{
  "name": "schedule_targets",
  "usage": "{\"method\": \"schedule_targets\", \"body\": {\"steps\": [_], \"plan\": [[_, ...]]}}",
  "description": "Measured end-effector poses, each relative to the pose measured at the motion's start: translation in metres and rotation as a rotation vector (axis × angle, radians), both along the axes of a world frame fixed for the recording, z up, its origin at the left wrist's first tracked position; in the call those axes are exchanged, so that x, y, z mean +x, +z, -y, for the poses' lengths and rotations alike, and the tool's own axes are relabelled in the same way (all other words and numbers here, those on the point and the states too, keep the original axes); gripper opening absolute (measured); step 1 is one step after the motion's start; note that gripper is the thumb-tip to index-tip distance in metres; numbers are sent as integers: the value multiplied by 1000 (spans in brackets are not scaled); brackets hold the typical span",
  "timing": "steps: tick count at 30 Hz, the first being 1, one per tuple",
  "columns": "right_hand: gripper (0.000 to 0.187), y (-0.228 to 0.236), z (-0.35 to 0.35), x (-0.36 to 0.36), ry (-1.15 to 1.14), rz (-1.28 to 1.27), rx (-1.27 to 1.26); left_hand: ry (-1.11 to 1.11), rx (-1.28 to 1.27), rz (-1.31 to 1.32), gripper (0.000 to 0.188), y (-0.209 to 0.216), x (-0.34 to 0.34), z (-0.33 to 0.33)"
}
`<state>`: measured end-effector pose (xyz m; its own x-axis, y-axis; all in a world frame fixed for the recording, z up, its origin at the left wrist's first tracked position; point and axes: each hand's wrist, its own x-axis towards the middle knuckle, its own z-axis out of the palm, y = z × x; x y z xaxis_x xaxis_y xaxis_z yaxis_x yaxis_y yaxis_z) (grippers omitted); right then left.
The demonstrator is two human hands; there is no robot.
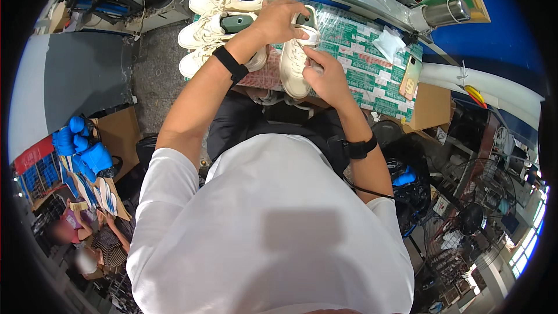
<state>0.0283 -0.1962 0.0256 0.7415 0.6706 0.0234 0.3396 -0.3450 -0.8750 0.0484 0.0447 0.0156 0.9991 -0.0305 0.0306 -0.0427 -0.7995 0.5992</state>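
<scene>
Where clear wrap overlies it, the worktable (354, 84) has a green-and-white covering printed all over with repeated block lettering, plus patches of red. Row of three cream lace-up shoes (197, 34), side by side at the table's left, toes leftward; dark green insoles (235, 22), one showing a small pale round mark too small to read. Single cream shoe (293, 75), right of the row, toe toward the wearer, between both hands. Left hand (282, 20): arched over the heel end, thumb and forefinger parted at the opening; firmness of grip cannot be told. Right hand (328, 78): fingers curled against the lacing; whether they pinch a lace cannot be told. Phone (411, 77), at the table's right edge. Crumpled white sheet (388, 43), just beyond the phone. Black wristbands (231, 64), one per forearm.
</scene>
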Motion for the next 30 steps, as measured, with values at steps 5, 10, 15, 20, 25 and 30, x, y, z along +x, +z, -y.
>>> {"method": "schedule_targets", "body": {"steps": [5, 10, 15, 20, 25, 30], "plan": [[55, 5, -17, -55, 261, -314, 230, 14, 80, -2, 65, 9, 3, 4], [61, 10, 7, -54, 46, 53, 40, -32, -109, -31, 71, -6, -2, -9], [67, -12, 18, -19, -222, 268, 4, -8, -163, -7, 76, -20, 7, 8], [68, -6, 52, -28, -72, 494, -358, -7, -261, -13, 76, -14, -2, 3], [68, 17, 91, -65, -94, 316, -322, 39, -285, 38, 85, -14, -5, 7], [65, -2, 40, -31, -167, 371, -111, 65, -281, -7, 92, -11, -2, 16]]}}
